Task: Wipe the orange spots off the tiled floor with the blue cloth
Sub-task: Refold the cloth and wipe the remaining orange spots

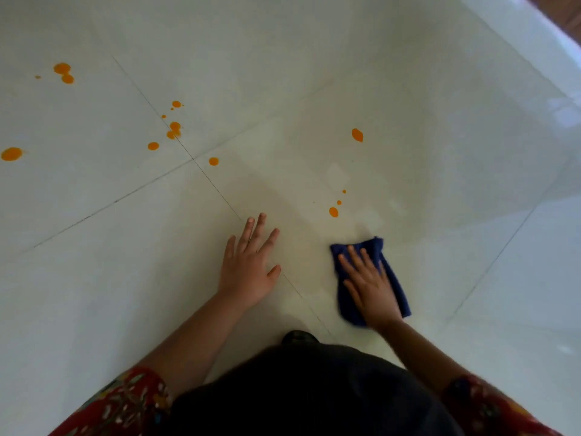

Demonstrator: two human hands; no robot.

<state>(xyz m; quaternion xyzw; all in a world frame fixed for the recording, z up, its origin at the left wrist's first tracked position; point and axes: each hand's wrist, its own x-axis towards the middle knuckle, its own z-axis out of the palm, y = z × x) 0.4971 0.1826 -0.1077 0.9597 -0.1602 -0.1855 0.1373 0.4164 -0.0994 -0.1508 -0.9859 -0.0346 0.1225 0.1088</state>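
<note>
A: Obs. 1, the right hand [371,287]?
B: It is lying flat, fingers straight and spread, pressing down on the blue cloth [375,247], which is sitting under its palm on the tiled floor [440,184].
A: And the left hand [248,272]?
B: It is resting open on bare tile, gripping nothing.
A: The orange spots [333,212]?
B: Three are sitting just beyond the right fingertips; more are lying ahead and left of the left hand.

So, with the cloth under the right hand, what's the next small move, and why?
Probably slide the right hand and blue cloth forward over the three small orange spots just ahead. They are the nearest ones, unwiped, and the cloth lies flat just short of them. The left hand rests flat on the tiled floor.
</note>
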